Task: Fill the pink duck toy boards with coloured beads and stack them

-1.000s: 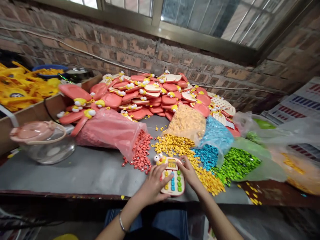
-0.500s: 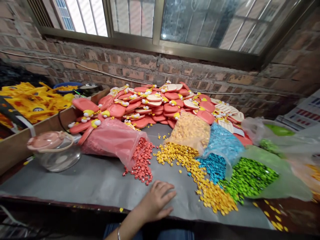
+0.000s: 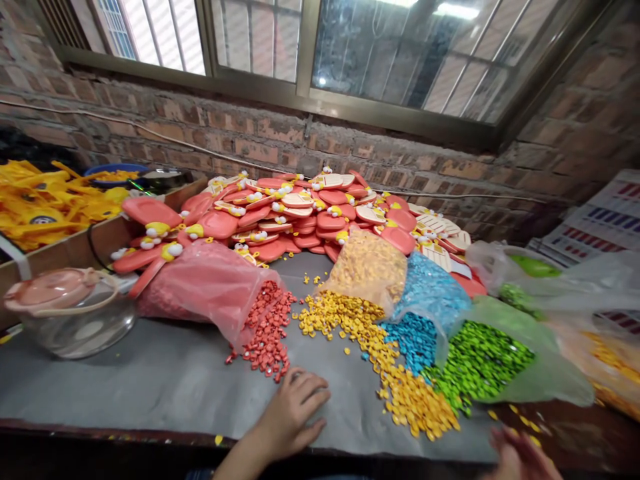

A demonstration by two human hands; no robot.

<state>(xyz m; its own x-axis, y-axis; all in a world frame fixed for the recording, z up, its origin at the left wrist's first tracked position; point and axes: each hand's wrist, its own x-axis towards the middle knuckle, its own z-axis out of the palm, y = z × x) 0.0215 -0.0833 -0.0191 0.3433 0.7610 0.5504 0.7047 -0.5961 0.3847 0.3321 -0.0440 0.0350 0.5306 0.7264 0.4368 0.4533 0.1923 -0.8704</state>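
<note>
The left hand [image 3: 293, 413] lies palm-down on the grey desk [image 3: 150, 380]. Its fingers are loosely spread and hold nothing, and the fingertips are just short of the spill of red buttons [image 3: 265, 333]. The right hand [image 3: 517, 457] shows only as a blur at the bottom edge, near the tail of the yellow buttons [image 3: 415, 403]. I cannot tell whether it is spread or closed on anything. With no piece on the desk between the hands, the work seems to be at an empty-handed point.

Picking from these heaps would probably call for a fingertip pinch. The buttons are small, hard-looking and glossy, lie loose, and would scatter easily on the smooth desk. Blue buttons [image 3: 413, 337] and green buttons [image 3: 480, 360] spill from thin, crinkled clear bags beside the yellow ones, and the red ones come out of a pink-tinted bag [image 3: 200, 287].

Behind them, against the brick wall, is a heap of flat rounded toy shells [image 3: 300, 213] in coral and cream plastic, some with yellow-and-white knobs. At far left stands a clear glass jar [image 3: 65, 320] with a pink lid.
</note>
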